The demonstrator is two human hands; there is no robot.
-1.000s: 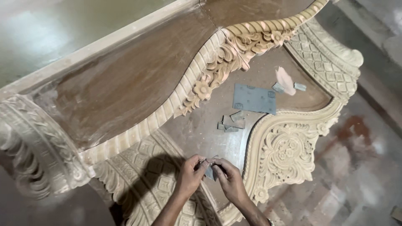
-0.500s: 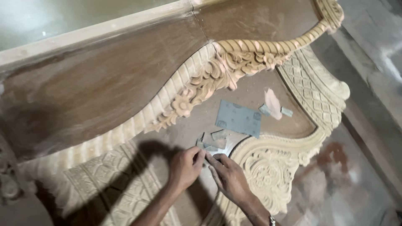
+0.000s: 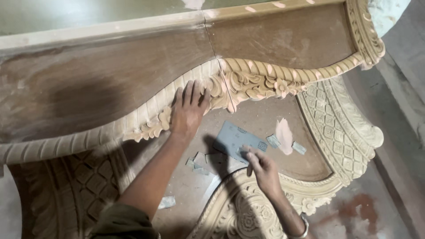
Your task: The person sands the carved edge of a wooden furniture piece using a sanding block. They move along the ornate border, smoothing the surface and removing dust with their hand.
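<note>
Resting flat on the carved floral edge (image 3: 155,126) at the middle left, the left hand (image 3: 188,110) is spreading its fingers (image 3: 195,94) wide open over the scrollwork and gripping nothing; it is pressing against the pale carving just below the dark brown panel (image 3: 88,88). Nearer and to the right, small grey scraps (image 3: 197,163) are lying on the dusty inner board (image 3: 261,119), well apart from that hand. Further right, the right hand (image 3: 263,170) is reaching down to the grey sheet of sandpaper (image 3: 237,139), which is lying flat on the board between the two carved rails; its fingertips (image 3: 246,152) are touching the sheet's near corner, lightly curled, and whether they have pinched it I cannot tell. To lift it cleanly, it is probably best to be sliding a fingertip under the corner rather than dragging the sheet through the dust. A pink scrap (image 3: 284,135) and two small grey pieces (image 3: 299,147) are lying just right of the sheet, before the lattice-carved rail (image 3: 336,128) at the far right.
</note>
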